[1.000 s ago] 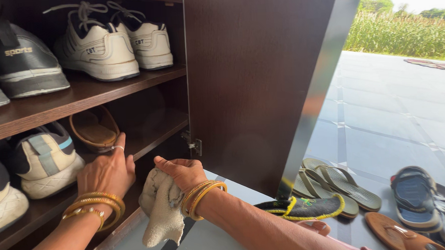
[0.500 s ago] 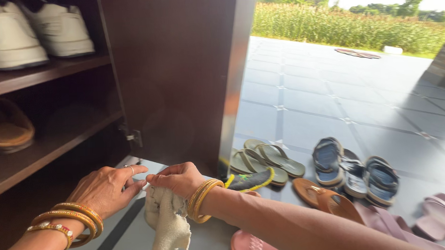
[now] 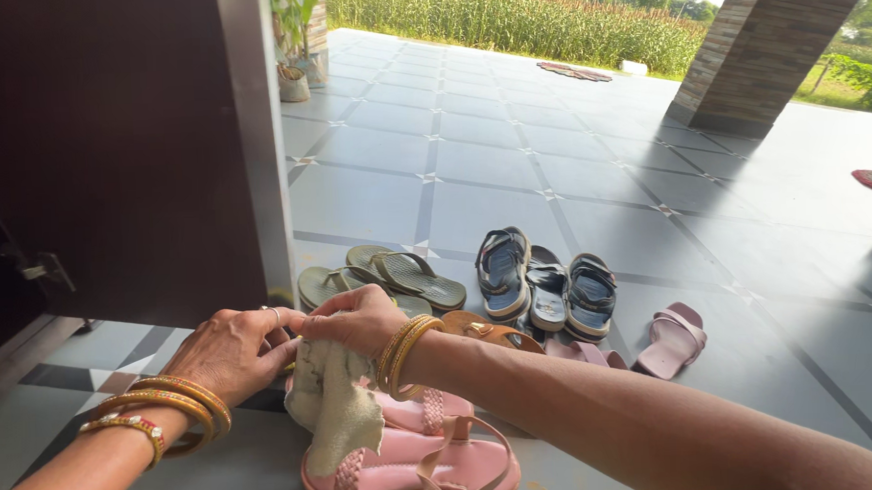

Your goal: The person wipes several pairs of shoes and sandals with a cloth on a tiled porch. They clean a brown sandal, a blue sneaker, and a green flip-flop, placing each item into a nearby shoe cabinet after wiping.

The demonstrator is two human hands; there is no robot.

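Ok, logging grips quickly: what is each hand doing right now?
Left hand: closed, fingertips pinching the cloth.
Right hand: closed, holding the cloth over the pink sandals.

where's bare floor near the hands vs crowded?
Bare: tiles beyond the sandals, up to the pillar; floor left of the left hand, beside the cabinet door. Crowded: right hand with cloth over pink sandals; flip-flops and dark sandals behind.

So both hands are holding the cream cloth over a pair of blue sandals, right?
Not quite. In the head view the left hand and right hand do hold the cream cloth, but the sandals under it are pink, not blue.
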